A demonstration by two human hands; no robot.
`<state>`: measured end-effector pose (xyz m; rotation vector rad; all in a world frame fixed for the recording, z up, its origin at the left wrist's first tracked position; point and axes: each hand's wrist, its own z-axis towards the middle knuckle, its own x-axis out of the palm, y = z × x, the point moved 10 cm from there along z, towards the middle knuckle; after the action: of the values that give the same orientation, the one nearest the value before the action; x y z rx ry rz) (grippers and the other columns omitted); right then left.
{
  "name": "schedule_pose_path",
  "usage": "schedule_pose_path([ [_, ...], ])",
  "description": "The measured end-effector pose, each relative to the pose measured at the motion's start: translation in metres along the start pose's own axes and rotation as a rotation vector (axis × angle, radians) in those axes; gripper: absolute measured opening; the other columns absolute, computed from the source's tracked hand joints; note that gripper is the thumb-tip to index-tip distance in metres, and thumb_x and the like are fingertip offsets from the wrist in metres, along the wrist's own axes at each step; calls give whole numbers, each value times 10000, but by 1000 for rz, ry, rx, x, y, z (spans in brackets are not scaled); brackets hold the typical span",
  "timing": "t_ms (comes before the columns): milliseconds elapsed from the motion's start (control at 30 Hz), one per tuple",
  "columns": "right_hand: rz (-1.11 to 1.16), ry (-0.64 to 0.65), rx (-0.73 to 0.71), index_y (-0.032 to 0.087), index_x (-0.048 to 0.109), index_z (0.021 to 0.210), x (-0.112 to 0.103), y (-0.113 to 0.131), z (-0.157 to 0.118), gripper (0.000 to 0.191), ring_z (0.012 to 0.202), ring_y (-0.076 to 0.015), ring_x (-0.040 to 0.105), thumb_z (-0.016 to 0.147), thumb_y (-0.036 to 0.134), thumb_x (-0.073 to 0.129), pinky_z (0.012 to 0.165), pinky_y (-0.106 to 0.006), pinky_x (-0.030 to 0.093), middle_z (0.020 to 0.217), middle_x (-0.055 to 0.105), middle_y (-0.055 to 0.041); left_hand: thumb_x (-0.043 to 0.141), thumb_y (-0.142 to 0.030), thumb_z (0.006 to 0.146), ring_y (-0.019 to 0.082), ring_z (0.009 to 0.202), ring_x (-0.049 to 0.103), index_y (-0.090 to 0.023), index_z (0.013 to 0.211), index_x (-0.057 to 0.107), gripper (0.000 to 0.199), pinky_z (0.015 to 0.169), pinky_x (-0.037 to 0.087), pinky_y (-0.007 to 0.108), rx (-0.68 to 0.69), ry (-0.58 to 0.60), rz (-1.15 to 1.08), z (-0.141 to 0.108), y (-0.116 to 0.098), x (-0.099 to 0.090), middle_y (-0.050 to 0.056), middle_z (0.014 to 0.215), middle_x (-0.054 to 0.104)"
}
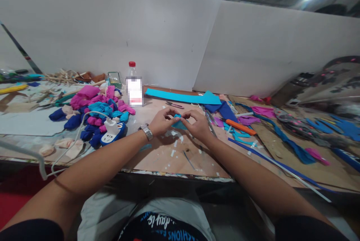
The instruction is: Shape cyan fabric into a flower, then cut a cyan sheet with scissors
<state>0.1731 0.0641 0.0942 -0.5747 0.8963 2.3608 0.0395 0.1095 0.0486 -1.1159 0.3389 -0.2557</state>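
A small piece of light-blue fabric (180, 124) is held between both hands above the middle of the table. My left hand (164, 121), with a metal watch on the wrist, pinches its left side with thumb and index finger. On the other side, my right hand (197, 124) pinches the same piece, the fingertips of both hands nearly touching at its top edge. Part of the fabric hangs below the fingers. Behind the hands, a long light-blue strip (180, 96) lies along the wall, with small dark snips (174, 105) in front of it.
A bottle with a red cap (132, 64) stands behind my left hand. Pink and blue fabric bundles (87, 100) and a power socket (113, 133) lie at left. Right of my hands are an orange cutter (240, 127), fabric scraps and cardboard (274, 145).
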Motion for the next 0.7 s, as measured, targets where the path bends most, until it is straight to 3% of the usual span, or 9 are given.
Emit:
schedule_pose_path([
  [367,-20,2,-60,229,731,912,-2,9,0,79,802,-225,665,884,301,715,784,-395,523,874,760,-52,694,-297,855,158,887,654,-153,1006,645,214,773,512,276,-56,-26,-136,3,14,-1,69,1001,700],
  [700,-26,19,-48,215,707,850,1,3,-1,94,783,-220,653,899,290,679,755,-379,506,826,735,-52,749,-380,837,147,813,656,-176,1059,582,345,708,483,251,-100,8,-231,2,20,5,40,899,707],
])
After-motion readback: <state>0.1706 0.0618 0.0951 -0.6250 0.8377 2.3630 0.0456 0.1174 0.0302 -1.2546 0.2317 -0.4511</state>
